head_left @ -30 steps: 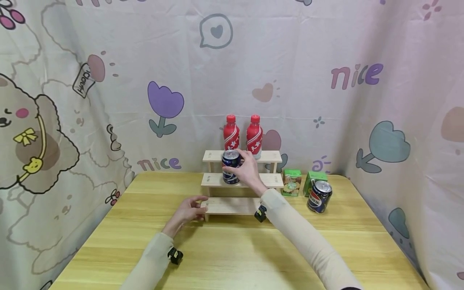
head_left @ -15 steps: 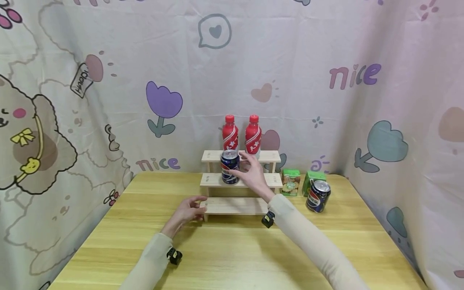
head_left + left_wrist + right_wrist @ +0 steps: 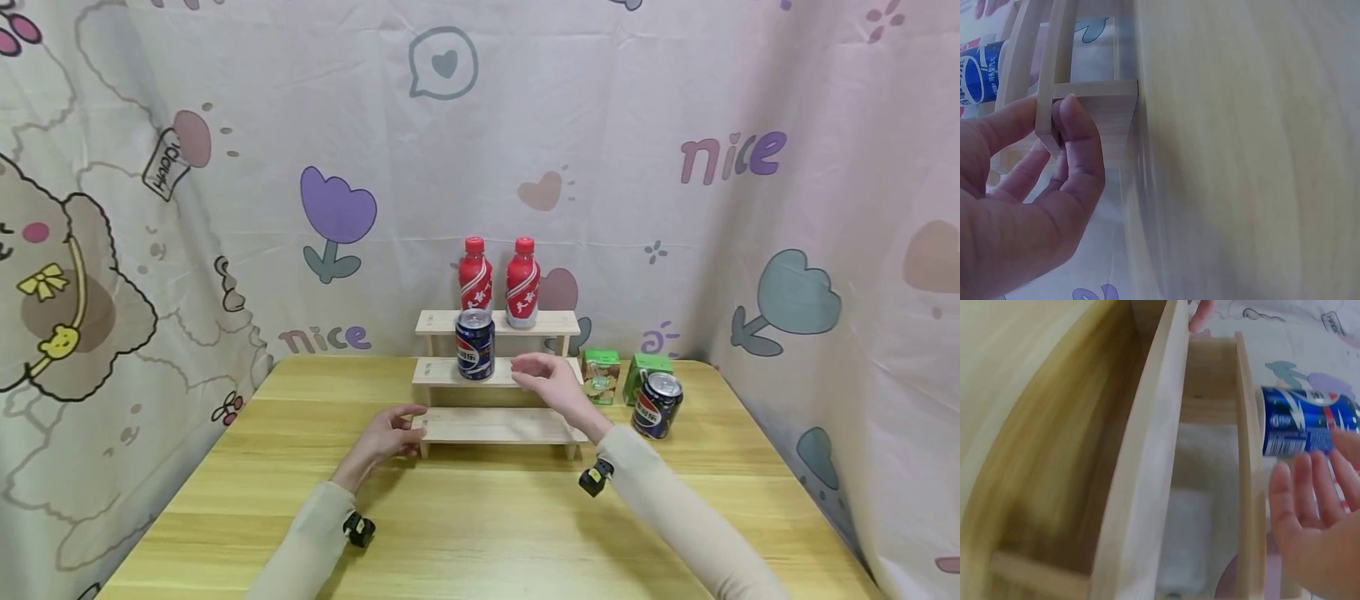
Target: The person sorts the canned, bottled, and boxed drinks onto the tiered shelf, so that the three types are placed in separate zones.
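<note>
A three-tier wooden display stand [image 3: 487,425] stands on the table. My left hand [image 3: 386,433] pinches the left end of its lowest board; the left wrist view shows the thumb [image 3: 1079,125] and fingers about the board's corner. On the middle tier, left of centre, a dark blue cola can [image 3: 475,346] stands upright. My right hand [image 3: 551,383] is just right of that can, apart from it, with loosely bent fingers and nothing in them. Two red bottles with white lower parts, a left bottle [image 3: 476,275] and a right bottle [image 3: 522,283], stand on the top tier.
Right of the stand, two green boxes stand on the wooden table [image 3: 480,525]: a nearer-in box [image 3: 601,375] and another box [image 3: 641,373], partly hidden behind a second blue cola can [image 3: 657,406]. A printed cloth [image 3: 622,150] hangs behind and at the sides.
My right hand has let go of the can on the middle tier and drawn back right and down. The can stays in place. My left hand keeps its grip on the stand.
</note>
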Motion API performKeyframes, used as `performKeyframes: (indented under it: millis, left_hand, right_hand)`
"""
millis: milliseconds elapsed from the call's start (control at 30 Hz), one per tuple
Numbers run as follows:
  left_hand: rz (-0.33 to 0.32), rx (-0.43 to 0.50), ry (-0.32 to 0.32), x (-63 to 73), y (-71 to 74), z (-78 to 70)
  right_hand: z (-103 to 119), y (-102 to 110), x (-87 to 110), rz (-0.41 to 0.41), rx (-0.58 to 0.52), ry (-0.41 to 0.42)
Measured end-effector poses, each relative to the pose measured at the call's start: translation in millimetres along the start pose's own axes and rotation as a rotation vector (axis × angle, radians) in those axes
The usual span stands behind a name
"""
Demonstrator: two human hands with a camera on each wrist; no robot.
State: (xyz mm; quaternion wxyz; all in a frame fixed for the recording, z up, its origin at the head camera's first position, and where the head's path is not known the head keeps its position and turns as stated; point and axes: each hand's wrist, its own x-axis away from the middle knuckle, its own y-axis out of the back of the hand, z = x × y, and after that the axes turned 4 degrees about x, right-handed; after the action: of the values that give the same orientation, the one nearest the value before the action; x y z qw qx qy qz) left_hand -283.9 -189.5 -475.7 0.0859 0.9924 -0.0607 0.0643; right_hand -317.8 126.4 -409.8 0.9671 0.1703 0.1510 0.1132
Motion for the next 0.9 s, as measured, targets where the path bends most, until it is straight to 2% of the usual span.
performKeyframes:
  millis: [100, 233, 533, 900]
  left_hand:
    - [0.004, -0.01, 0.004, 0.1, 0.3, -0.7]
    - [-0.002, -0.024, 0.003, -0.4, 0.8, -0.7]
    - [-0.016, -0.065, -0.004, 0.1, 2.1, 2.1]
    - [-0.013, -0.064, -0.007, -1.0, 1.8, 1.7]
  right_hand:
    - [-5, 10, 6.6, 0.072, -0.022, -0.005]
    - [-5, 25, 14.4, 0.103, 0.001, -0.011]
    - [-8, 63, 28.3, 0.033, 0.107, -0.058]
    - [-26, 105, 50.7, -0.029, 0.19, -0.08]
